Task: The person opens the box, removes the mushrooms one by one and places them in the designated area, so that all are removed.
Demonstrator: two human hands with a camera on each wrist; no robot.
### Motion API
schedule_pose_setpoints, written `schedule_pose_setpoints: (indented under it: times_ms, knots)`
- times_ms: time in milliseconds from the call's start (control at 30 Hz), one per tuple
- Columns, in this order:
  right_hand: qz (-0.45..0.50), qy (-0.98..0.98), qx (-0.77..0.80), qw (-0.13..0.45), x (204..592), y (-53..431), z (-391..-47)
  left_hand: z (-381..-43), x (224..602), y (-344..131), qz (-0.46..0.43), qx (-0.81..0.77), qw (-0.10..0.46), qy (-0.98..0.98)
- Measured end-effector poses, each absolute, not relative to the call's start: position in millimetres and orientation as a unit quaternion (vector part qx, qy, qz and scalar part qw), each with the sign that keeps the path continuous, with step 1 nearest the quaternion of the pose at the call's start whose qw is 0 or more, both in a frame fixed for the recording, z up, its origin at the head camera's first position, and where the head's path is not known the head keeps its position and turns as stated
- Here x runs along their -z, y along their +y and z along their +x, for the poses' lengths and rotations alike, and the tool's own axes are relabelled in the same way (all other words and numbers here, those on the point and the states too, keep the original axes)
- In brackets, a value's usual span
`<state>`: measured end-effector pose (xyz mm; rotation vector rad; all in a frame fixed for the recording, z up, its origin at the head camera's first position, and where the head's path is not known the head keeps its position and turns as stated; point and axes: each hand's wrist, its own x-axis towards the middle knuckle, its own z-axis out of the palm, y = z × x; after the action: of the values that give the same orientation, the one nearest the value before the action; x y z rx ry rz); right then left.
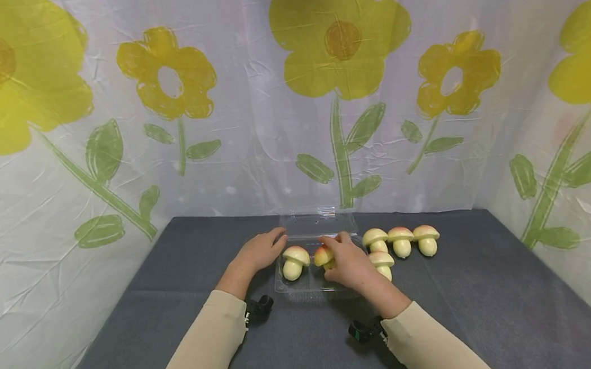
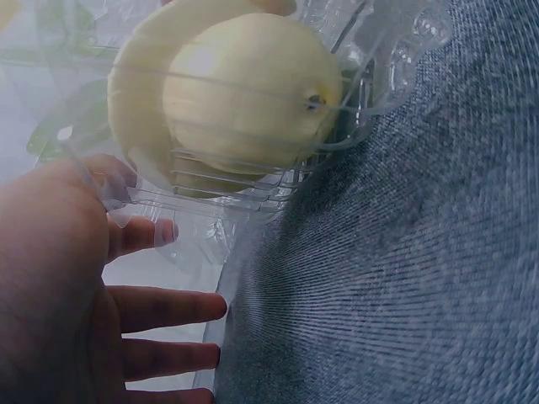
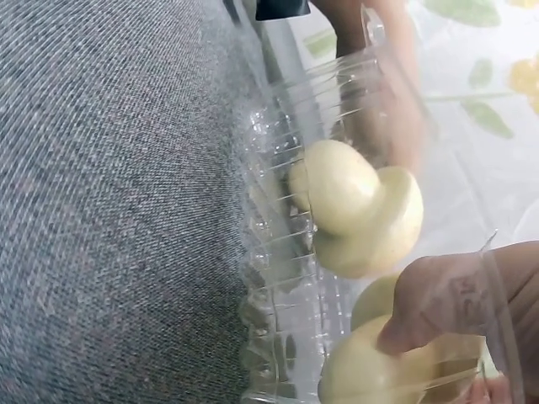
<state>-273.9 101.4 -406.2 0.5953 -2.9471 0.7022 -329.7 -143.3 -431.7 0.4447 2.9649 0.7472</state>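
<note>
A clear plastic clamshell box (image 1: 302,289) lies opened on the table, its lid (image 1: 315,225) tipped back. In its left part sits a cream toy mushroom (image 1: 293,270) with a reddish cap top. My right hand (image 1: 348,263) grips a second toy mushroom (image 1: 322,255) inside the box's right part; in the right wrist view the thumb (image 3: 413,316) presses on its stem. My left hand (image 1: 259,251) is at the box's left side, fingers extended. In the left wrist view, the left thumb (image 2: 105,172) is by the clear rim and the other fingers (image 2: 168,309) stretch along outside it.
Right of the box, three toy mushrooms stand in a row, one of them at the far right (image 1: 427,243). Another mushroom (image 1: 382,262) stands before the row, partly behind my right hand. A flower-printed curtain (image 1: 253,153) borders the dark cloth-covered table (image 1: 179,282).
</note>
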Motion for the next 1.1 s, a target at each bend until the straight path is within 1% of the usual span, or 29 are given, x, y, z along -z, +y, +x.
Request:
schedule_pose_setpoints:
  times_ms: [400,867,1100]
  knots:
    - [0.179,-0.949,-0.255,0.042,396,103,-272,-332,434,-146,0.148,-0.238,0.027,0.959]
    - [0.191,-0.941,-0.270,0.065,371,112,-262,-331,434,-145,0.145,-0.245,0.029,0.958]
    - [0.185,-0.942,-0.273,0.060,358,116,-257,-331,434,-145,0.145,-0.246,0.031,0.958]
